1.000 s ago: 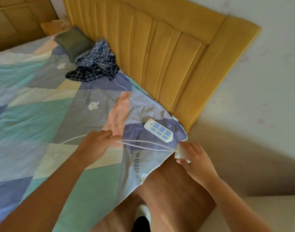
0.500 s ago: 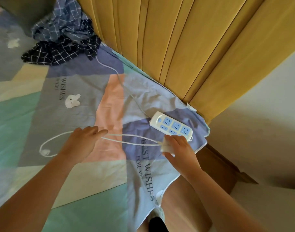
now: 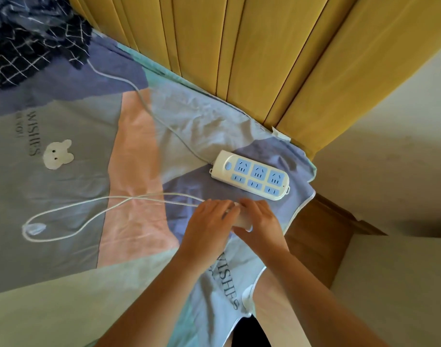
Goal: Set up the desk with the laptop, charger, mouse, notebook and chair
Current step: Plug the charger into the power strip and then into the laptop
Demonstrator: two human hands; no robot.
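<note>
The white charger block lies on the bed near its corner, mostly covered by both hands. My right hand grips the block from the right. My left hand meets it from the left, fingers curled over the block's end where the cable leaves. The charger's white cable runs left across the quilt in a long doubled loop. Laptop, mouse, notebook, chair and desk are out of view.
A white and blue power strip lies just beyond my hands, its cord running up under a checked cloth. The patterned quilt meets a yellow padded headboard. A wooden bed frame corner and pale wall stand to the right.
My left hand slid right along the cable and joined my right hand at the charger block. The cable loop now lies slack on the quilt. The view moved closer to the bed corner.
</note>
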